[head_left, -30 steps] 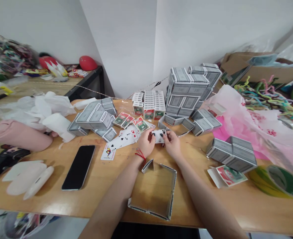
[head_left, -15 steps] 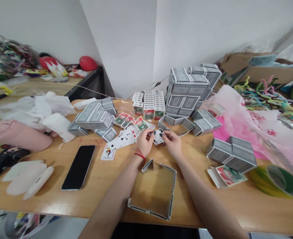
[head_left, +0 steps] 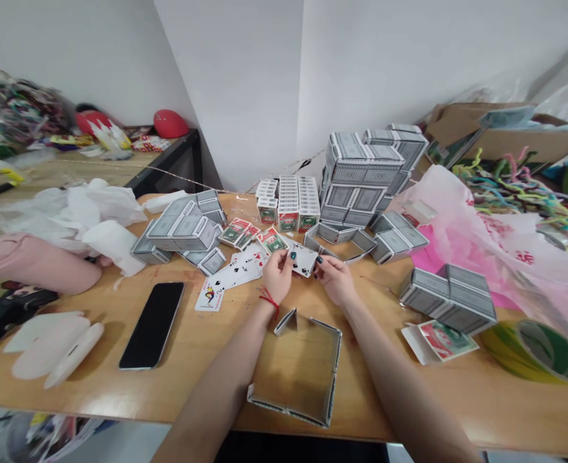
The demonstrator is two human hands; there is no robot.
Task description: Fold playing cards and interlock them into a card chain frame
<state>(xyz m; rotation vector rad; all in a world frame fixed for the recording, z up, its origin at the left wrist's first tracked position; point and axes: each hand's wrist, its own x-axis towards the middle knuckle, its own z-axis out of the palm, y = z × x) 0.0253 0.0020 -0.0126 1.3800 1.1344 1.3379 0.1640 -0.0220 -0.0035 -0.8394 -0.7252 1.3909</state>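
A playing card [head_left: 303,260], face up with black pips, is held between my two hands above the table. My left hand [head_left: 278,275] pinches its left side, thumb on top. At the card's right edge, my right hand [head_left: 334,275] has closed fingers on it. Whether more than one card is there I cannot tell. Below my wrists stands an open square frame of folded cards [head_left: 336,366], with a separate folded piece [head_left: 287,320] at its upper left corner. Loose playing cards [head_left: 235,273] lie spread to the left of my left hand, a joker among them.
Stacked card blocks [head_left: 361,173] rise at the back right, beside rows of card boxes [head_left: 288,202]. More card blocks stand left [head_left: 182,222] and right [head_left: 450,296]. A phone [head_left: 152,325] lies left; a tape roll [head_left: 537,350] lies right, near an opened card box [head_left: 440,341].
The card between my hands has flattened out and shows more of its face. My right hand has shifted slightly right, to the card's edge. The card frame is unmoved.
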